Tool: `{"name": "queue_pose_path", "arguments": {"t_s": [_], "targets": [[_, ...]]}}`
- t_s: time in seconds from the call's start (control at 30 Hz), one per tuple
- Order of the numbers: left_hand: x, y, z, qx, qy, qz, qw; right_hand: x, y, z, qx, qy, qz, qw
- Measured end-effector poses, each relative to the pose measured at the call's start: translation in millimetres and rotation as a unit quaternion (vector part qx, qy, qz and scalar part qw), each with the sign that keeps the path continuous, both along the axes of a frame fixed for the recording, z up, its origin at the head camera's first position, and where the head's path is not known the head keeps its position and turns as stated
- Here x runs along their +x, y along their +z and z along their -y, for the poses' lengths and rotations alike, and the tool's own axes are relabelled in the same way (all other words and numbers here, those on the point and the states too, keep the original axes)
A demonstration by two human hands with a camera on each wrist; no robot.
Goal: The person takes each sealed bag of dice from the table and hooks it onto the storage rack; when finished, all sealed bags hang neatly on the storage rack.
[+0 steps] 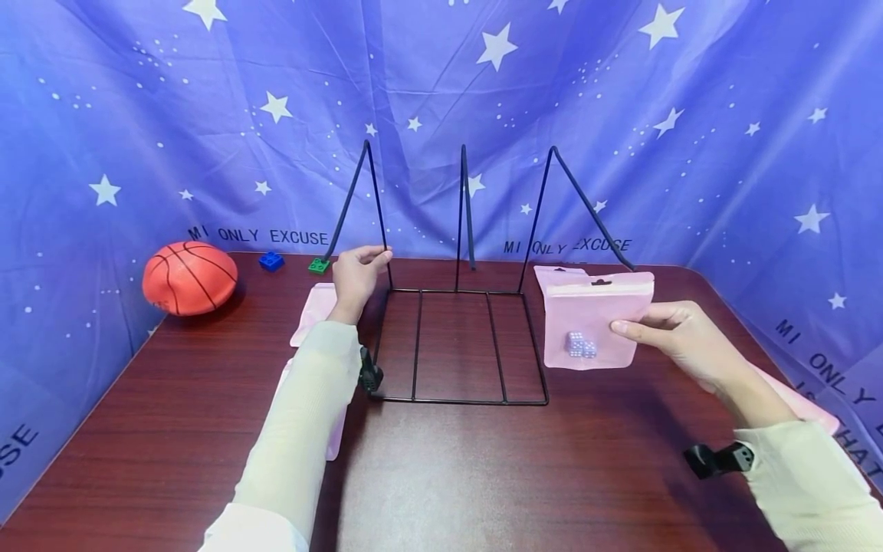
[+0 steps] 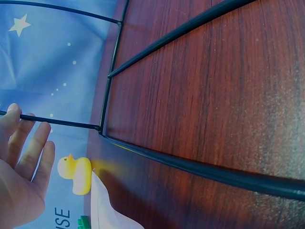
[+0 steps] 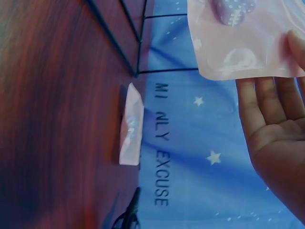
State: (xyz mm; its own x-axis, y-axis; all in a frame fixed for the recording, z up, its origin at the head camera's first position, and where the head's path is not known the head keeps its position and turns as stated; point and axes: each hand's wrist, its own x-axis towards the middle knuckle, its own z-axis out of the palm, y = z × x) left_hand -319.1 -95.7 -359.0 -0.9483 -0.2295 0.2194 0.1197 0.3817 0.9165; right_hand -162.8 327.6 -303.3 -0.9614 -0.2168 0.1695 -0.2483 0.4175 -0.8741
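Note:
A black wire rack (image 1: 458,400) with three tall hooked prongs stands mid-table. My left hand (image 1: 356,280) pinches its left upright between thumb and fingers; the left wrist view shows this hand (image 2: 24,176) at the rod. My right hand (image 1: 683,337) holds a pink pouch (image 1: 599,307) upright by its right side, right of the rack. Small pale purple dice (image 1: 579,345) show through the pouch. In the right wrist view the thumb lies on the pouch (image 3: 252,52) front, with fingers behind. The pouch is near the right prong's tip; whether they touch I cannot tell.
Another pink pouch (image 1: 552,276) is behind the held one. More pink pouches (image 1: 314,313) lie left of the rack, and one (image 1: 793,399) at the right, partly behind the arm. A basketball (image 1: 190,278), blue brick (image 1: 271,261), green brick (image 1: 319,265) and yellow duck (image 2: 78,174) sit farther left.

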Motion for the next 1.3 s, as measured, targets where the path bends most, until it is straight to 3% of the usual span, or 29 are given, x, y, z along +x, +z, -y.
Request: {"name": "queue_pose_path", "arguments": {"t_s": [0.27,0.53,0.67,0.8,0.93,1.3], "targets": [[0.8,0.4,-1.3,0.003,-0.001,-0.001,1.0000,11.9,18.7,9.9,0.009,0.020,-0.057,0.998],[-0.6,0.3,-1.5,-0.005,-0.001,0.003,1.0000,22.4,34.1,13.7,-0.001,0.028,-0.073,0.997],[-1.2,0.3,-1.0,-0.012,-0.001,0.003,0.9999,27.4,38.9,14.7,-0.055,0.038,-0.070,0.995],[-0.7,0.6,-0.4,-0.010,-0.001,0.003,0.9999,29.3,42.8,16.2,-0.123,0.074,-0.065,0.987],[0.2,1.0,0.1,-0.007,-0.001,0.007,1.0000,29.0,46.7,18.5,-0.158,0.087,-0.055,0.982],[0.5,0.0,0.0,-0.008,-0.001,0.006,0.9999,25.7,45.9,18.3,-0.112,0.045,-0.042,0.992]]}}
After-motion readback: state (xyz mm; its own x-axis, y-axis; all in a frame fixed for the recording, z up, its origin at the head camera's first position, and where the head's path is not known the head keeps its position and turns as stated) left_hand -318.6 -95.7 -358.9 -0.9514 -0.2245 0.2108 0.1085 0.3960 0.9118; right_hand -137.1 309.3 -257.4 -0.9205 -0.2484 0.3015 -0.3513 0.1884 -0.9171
